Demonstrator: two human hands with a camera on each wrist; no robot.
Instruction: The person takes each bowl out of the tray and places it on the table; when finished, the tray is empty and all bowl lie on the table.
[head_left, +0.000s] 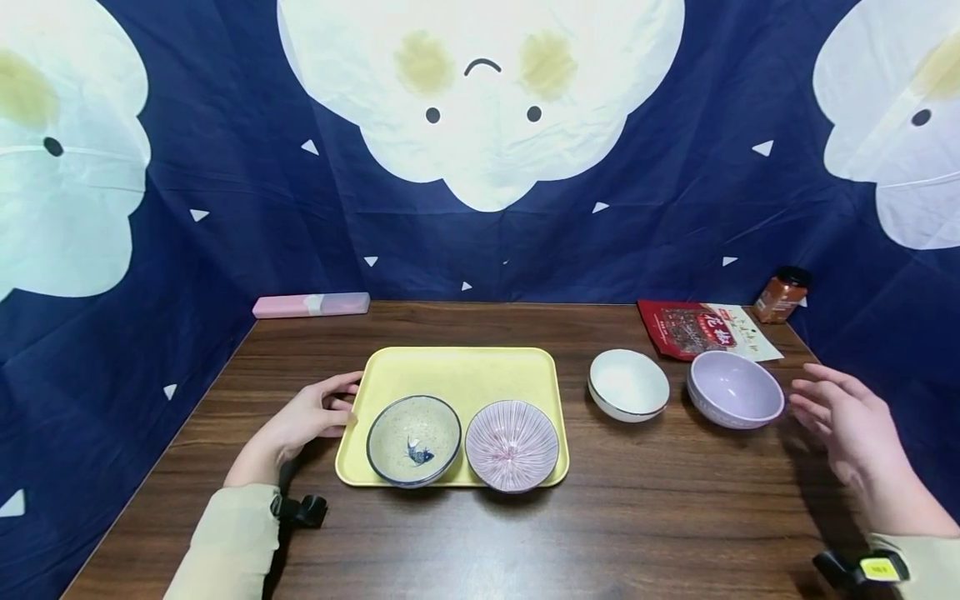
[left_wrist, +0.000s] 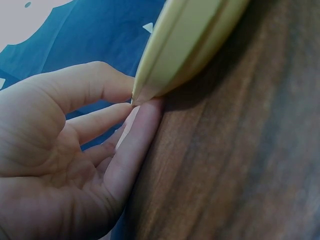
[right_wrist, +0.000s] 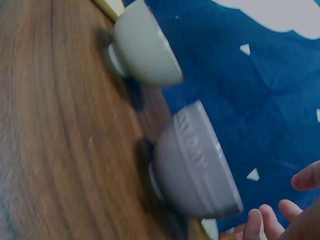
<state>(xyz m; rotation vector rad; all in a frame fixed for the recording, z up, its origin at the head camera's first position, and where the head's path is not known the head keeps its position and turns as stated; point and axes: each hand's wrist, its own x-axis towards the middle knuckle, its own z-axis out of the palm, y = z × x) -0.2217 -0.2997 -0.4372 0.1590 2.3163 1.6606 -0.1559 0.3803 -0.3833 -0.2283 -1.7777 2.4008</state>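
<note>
My left hand pinches the left rim of a yellow tray, and its fingertips meet at that edge in the left wrist view. On the tray, along its near side, sit a speckled bowl with a dark rim and a blue fish and a bowl with purple radiating stripes. To the right, my right hand hovers beside a lavender bowl, fingers spread and holding nothing. Raised lettering marks that bowl's side in the right wrist view. A white bowl stands between it and the tray.
At the back right a red and white spice packet lies behind the bowls, next to a dark-lidded jar. A pink and lilac case lies at the back left edge of the wooden table. Blue patterned cloth hangs behind.
</note>
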